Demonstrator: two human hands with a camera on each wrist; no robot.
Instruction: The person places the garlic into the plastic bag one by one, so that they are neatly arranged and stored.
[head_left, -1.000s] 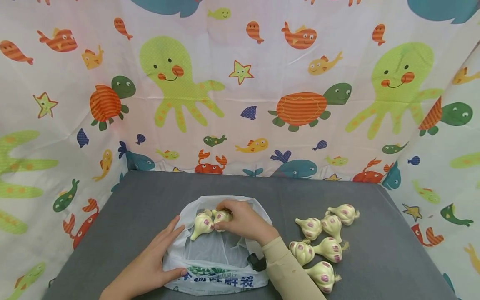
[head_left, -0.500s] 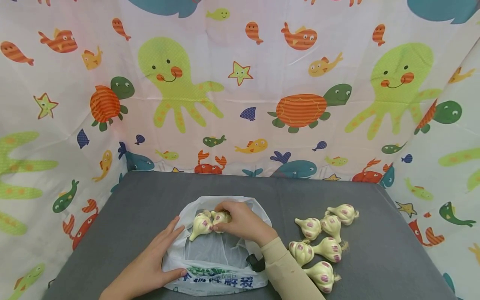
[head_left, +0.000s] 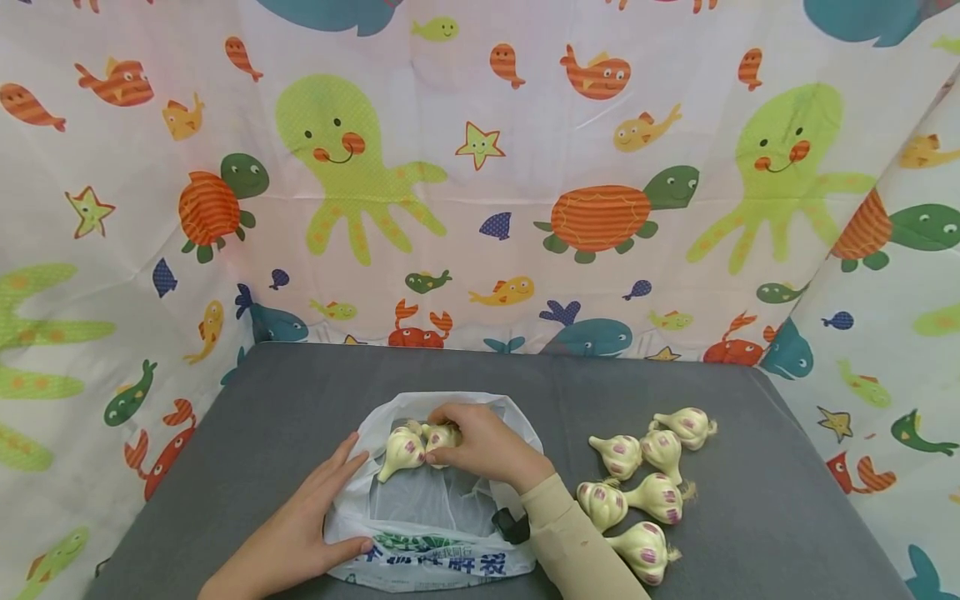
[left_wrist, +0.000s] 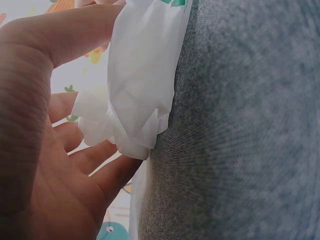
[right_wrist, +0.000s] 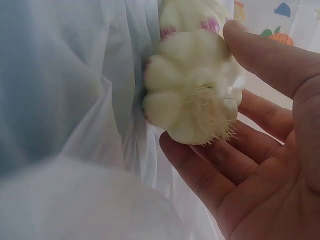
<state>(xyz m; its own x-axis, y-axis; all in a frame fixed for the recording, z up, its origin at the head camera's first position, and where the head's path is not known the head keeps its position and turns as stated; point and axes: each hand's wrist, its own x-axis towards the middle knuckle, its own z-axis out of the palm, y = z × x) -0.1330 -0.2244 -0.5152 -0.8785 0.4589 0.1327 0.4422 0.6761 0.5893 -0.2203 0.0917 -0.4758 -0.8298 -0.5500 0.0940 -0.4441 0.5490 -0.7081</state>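
Observation:
A white plastic bag point(head_left: 435, 575) with blue and green print lies on the grey table, its mouth spread wide. My left hand point(head_left: 303, 508) rests at the bag's left side, fingers extended and thumb near the printed front. In the left wrist view the crumpled bag edge point(left_wrist: 140, 85) lies between thumb and fingers. My right hand point(head_left: 487, 446) reaches into the bag and grips a garlic bulb point(head_left: 439, 435), partly hidden by the fingers. The right wrist view shows this bulb's rooted end point(right_wrist: 192, 90). Another garlic bulb point(head_left: 402, 450) sits beside it inside the bag.
Several garlic bulbs lie grouped to the right of the bag, including a near one point(head_left: 643, 552) and a far one point(head_left: 686, 428). A small black object point(head_left: 512, 527) shows by the right wrist. Behind the table point(head_left: 765, 500) hangs a sea-animal curtain point(head_left: 450, 108).

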